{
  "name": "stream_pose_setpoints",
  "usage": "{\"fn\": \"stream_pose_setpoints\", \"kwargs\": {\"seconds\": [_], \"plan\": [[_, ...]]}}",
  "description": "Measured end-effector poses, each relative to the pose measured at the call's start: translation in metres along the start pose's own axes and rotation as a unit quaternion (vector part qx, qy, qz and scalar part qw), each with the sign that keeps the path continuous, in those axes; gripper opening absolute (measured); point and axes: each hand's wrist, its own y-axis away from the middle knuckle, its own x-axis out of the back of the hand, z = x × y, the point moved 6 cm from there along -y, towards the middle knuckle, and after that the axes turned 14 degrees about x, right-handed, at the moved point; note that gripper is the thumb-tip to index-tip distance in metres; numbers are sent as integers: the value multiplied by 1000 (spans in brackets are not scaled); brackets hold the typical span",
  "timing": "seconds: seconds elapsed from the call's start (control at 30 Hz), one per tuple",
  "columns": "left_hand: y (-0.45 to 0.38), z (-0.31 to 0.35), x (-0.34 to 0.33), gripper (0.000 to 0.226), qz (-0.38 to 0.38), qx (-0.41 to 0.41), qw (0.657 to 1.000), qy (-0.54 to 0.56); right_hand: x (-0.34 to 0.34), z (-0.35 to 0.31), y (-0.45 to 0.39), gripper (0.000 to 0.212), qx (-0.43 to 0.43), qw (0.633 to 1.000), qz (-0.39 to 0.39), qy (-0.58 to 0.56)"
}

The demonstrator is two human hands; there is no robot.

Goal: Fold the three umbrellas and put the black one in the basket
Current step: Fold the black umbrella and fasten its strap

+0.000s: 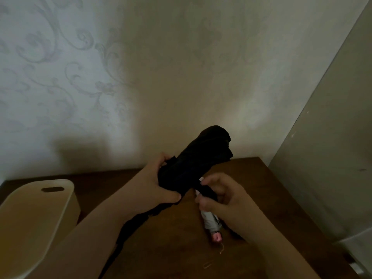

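The black umbrella [203,158] is folded into a bundle and held tilted above the brown table [175,242], its top end pointing up and right. My left hand [159,182] grips the bundle's lower end from the left. My right hand [219,196] pinches a black strap or handle part at the bundle's base. A light folded umbrella with a pink handle [212,226] lies on the table, partly hidden under my right hand. The cream basket [32,210] stands at the table's left end. Another dark item lies under my left forearm.
A patterned wall rises directly behind the table. A grey panel [330,150] stands along the table's right edge. A thin cord loop [208,264] lies on the table near the front.
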Motion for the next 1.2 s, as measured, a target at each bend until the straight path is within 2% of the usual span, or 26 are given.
{"fn": "stream_pose_setpoints", "kwargs": {"seconds": [0.1,0.2,0.27,0.33,0.4,0.47,0.53,0.63,0.67,0.8,0.9,0.97,1.03,1.1,1.13,1.2], "plan": [[-1,-1,7,60,4,5,1000,-27,-14,-9,11,51,2,988,-152,-4],[-2,-4,14,60,5,1,999,-52,-17,-21,18,63,11,977,-208,-56],[-3,-5,17,59,8,-5,997,-71,-16,-26,14,53,30,983,-179,-28],[-5,-6,16,59,13,-17,994,-111,-11,-31,5,31,69,989,-105,73],[-8,-7,13,59,20,-32,987,-154,-9,-42,-6,21,125,975,-68,172],[-9,-7,6,58,31,-43,978,-204,-14,-54,-18,16,221,922,-87,304],[-8,-4,-1,57,53,-58,962,-260,-25,-60,-28,27,308,844,-142,415],[-2,8,-9,52,87,-74,927,-357,-33,-71,-38,31,391,762,-168,488],[-2,10,-10,55,100,-79,910,-395,-32,-76,-44,32,395,757,-162,494],[3,14,-20,65,131,-74,841,-519,-19,-78,-62,31,359,793,-147,469],[12,22,-19,73,176,-87,835,-514,-16,-69,-66,36,299,828,-113,460],[19,24,-18,86,235,-157,820,-497,-18,-59,-67,29,239,842,-118,470],[24,24,-17,103,262,-201,794,-510,-21,-51,-68,29,209,833,-127,497],[18,17,-18,102,301,-227,789,-485,-25,-46,-69,30,203,816,-142,522],[21,17,-23,98,293,-229,792,-484,-25,-46,-69,29,211,801,-141,542],[22,21,-26,90,253,-190,834,-452,-26,-50,-63,22,266,755,-118,588]]}}
